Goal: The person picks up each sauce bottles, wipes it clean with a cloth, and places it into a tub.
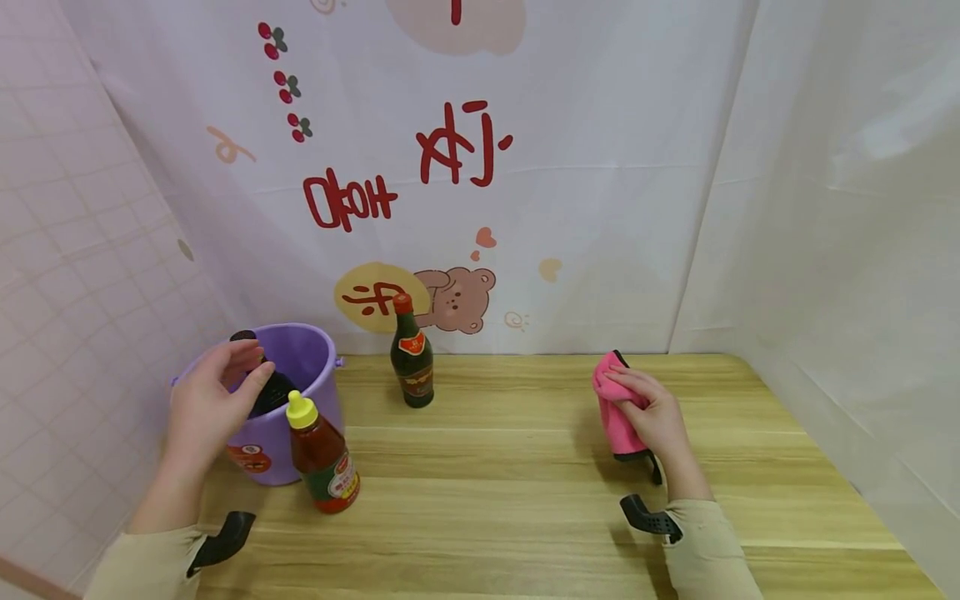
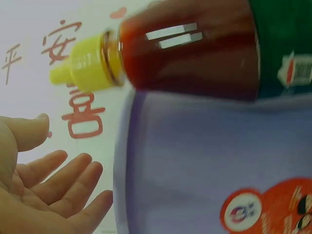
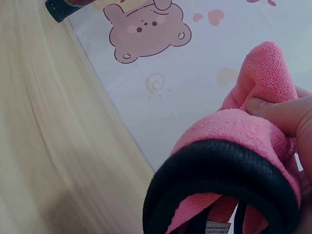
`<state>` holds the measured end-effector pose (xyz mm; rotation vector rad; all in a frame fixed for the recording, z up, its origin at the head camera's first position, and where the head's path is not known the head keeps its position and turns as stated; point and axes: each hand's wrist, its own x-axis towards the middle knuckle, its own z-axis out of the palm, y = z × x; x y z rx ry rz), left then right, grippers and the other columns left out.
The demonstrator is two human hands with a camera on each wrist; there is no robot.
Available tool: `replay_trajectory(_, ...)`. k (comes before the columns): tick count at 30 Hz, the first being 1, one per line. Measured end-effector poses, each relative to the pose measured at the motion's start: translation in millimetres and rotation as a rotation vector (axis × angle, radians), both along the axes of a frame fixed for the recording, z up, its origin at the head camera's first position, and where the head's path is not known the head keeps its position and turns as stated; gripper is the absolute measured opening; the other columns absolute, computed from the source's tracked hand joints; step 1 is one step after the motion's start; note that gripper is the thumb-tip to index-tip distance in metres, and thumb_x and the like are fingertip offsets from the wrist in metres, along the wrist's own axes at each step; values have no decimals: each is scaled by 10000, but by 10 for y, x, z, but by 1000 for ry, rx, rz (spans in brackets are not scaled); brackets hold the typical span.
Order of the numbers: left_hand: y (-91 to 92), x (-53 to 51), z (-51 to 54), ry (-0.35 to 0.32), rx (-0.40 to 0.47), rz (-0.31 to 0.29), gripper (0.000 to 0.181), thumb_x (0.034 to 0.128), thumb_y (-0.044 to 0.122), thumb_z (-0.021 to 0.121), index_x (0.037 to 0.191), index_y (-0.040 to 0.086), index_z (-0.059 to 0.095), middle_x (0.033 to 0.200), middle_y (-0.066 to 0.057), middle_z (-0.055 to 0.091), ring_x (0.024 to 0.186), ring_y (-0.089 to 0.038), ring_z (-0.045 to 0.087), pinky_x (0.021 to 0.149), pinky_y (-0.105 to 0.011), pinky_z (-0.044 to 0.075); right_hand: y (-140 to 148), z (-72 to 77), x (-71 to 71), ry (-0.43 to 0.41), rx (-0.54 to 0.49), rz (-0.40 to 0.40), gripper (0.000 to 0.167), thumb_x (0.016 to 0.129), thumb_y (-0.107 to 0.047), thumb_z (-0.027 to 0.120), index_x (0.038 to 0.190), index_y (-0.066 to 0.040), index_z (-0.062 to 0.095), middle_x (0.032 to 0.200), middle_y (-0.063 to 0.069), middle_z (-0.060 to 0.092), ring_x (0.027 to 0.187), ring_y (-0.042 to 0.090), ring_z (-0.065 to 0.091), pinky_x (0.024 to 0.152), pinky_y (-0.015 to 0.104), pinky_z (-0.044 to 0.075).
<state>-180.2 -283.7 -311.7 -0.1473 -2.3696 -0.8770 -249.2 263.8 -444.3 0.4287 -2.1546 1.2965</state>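
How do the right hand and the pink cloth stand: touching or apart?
Touching. The right wrist view shows it plainly: the right hand grips the pink cloth, its thumb pressing directly on the fabric.

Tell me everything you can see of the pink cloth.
The pink cloth looks soft and fuzzy, with black edging and a small printed tag inside a fold. Bunched and folded over, it is pinched at its upper part by the person's right grip, toward the table's right side. Whether it touches the tabletop is unclear.
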Motion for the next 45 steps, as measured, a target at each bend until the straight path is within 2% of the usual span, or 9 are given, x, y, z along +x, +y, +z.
replay_trajectory(3,66,55,-35,-24,19,-16,418,959,238,672,1299,9,589,1188,-182,670,1034,-78,646,788,0,369,-3,-14,-5,24,-2,2,302,797,129,746,1088,47,730,1216,227,648,1172,409,549,927,55,371)
replay_trajectory(6,120,94,-80,-37,14,-20,447,966,263,662,1341,37,572,1220,-164,663,1070,-304,649,777,-16,375,3,-21,-7,16,8,-10,305,802,119,747,1094,31,733,1225,207,650,1184,368,553,931,61,375)
replay_trajectory(8,150,105,-111,-21,14,-26,460,956,245,679,1353,41,571,1219,-162,665,1059,-242,658,782,-21,368,8,-18,0,0,17,-17,313,808,112,746,1103,8,739,1233,183,652,1197,308,553,927,68,386)
replay_trajectory(12,225,127,-159,33,32,-41,489,919,183,724,1361,35,574,1218,-157,666,1014,89,561,815,-26,365,11,-1,18,-16,30,-17,330,813,104,744,1120,-18,742,1244,152,654,1211,276,544,924,78,398)
replay_trajectory(15,271,137,-192,64,40,-42,511,900,152,742,1364,23,572,1236,-163,654,989,169,483,833,-25,361,11,8,24,-21,29,-15,332,817,92,747,1128,-23,741,1247,144,654,1214,320,540,915,75,399)
replay_trajectory(24,339,143,-296,54,34,9,534,871,136,774,1354,16,578,1230,-151,652,979,-21,542,818,-42,370,11,12,19,-26,16,-15,324,821,91,744,1124,-25,743,1246,144,654,1220,315,541,932,84,396)
replay_trajectory(31,378,145,-369,75,84,-11,535,833,73,798,1322,1,595,1175,-165,671,936,123,499,812,-15,385,7,37,25,-29,9,-11,320,825,125,722,1126,16,729,1245,201,640,1221,394,530,929,58,365)
replay_trajectory(37,405,159,-410,90,124,-9,534,818,34,802,1312,0,601,1152,-169,684,918,164,505,808,-24,403,-51,114,89,15,4,-11,307,804,189,694,1096,92,706,1218,278,627,1192,468,526,922,41,350)
replay_trajectory(45,456,227,-476,201,102,36,563,755,-11,836,1277,-3,625,1136,-135,696,938,150,512,863,-45,347,-146,294,242,18,34,-16,279,818,178,688,1088,110,692,1194,328,604,1155,505,517,905,53,366)
